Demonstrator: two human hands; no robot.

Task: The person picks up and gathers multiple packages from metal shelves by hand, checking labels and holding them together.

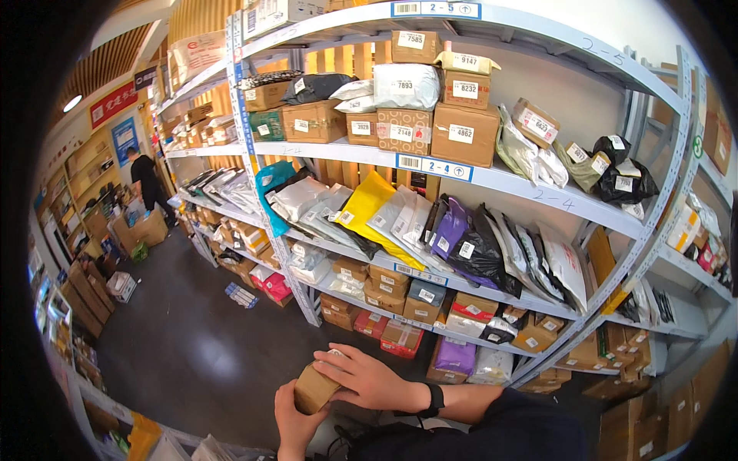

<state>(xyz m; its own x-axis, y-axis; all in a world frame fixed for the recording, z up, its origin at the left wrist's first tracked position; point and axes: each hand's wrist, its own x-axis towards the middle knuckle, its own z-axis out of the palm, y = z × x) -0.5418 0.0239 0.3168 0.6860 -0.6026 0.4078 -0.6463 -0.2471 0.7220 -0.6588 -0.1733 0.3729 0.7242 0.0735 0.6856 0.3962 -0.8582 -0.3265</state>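
Observation:
Between my two hands is a small brown cardboard box [314,390], held up in front of my body above the dark floor. My left hand [295,419] grips its lower left side, thumb along the near edge. Fingers of my right hand [362,377] lie over the box's top and right side, covering part of a white label there. A black band [436,400] circles my right wrist. Beyond the hands stands a white metal shelving rack [340,148] loaded with labelled parcels. Pink-red boxes [402,339] sit at its bottom, closest to my hands.
Leaning mailer bags, among them a yellow one [369,210] and a purple one [447,230], fill a middle shelf. Cartons [466,131] stand above. Flat blue-white packs [241,295] lie on the floor [190,357]. A person in black [144,178] stands far left near cartons. Another rack edge [104,403] curves along the lower left.

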